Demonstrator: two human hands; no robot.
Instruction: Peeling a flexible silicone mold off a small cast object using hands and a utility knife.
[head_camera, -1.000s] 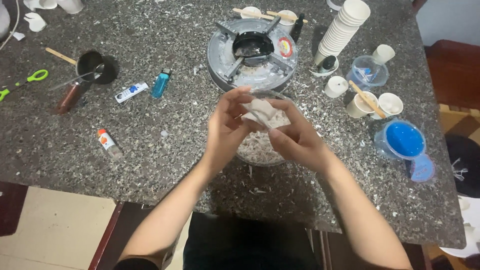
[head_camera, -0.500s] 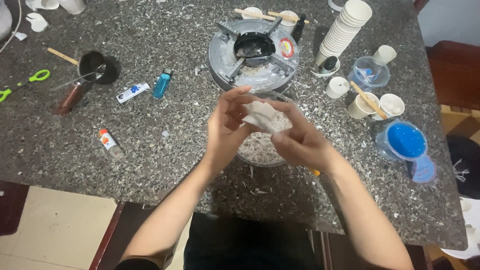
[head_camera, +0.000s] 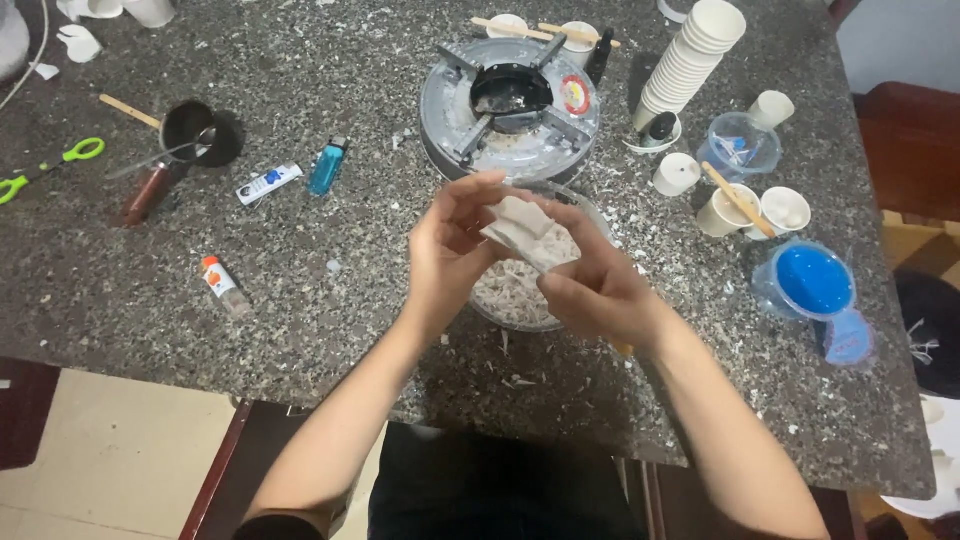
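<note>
My left hand (head_camera: 452, 250) and my right hand (head_camera: 592, 285) both grip a whitish waxy block (head_camera: 522, 229), held between the fingers of the two hands. They hover just above a clear glass bowl (head_camera: 510, 300) filled with pale shavings, which stands on the speckled granite table (head_camera: 300, 300). Most of the bowl is hidden behind my hands. Directly beyond the bowl sits a round grey portable stove (head_camera: 508, 105) with a black burner.
A stack of white paper cups (head_camera: 690, 60), small cups with wooden sticks (head_camera: 735, 200) and a blue-filled container (head_camera: 812, 282) stand at the right. At the left lie a small dark pot (head_camera: 195, 130), green scissors (head_camera: 45, 170), a blue lighter (head_camera: 328, 165) and two small tubes (head_camera: 222, 285).
My hands have shifted slightly on the whitish block over the bowl, with the fingers regripping it. Nothing else on the table has moved.
</note>
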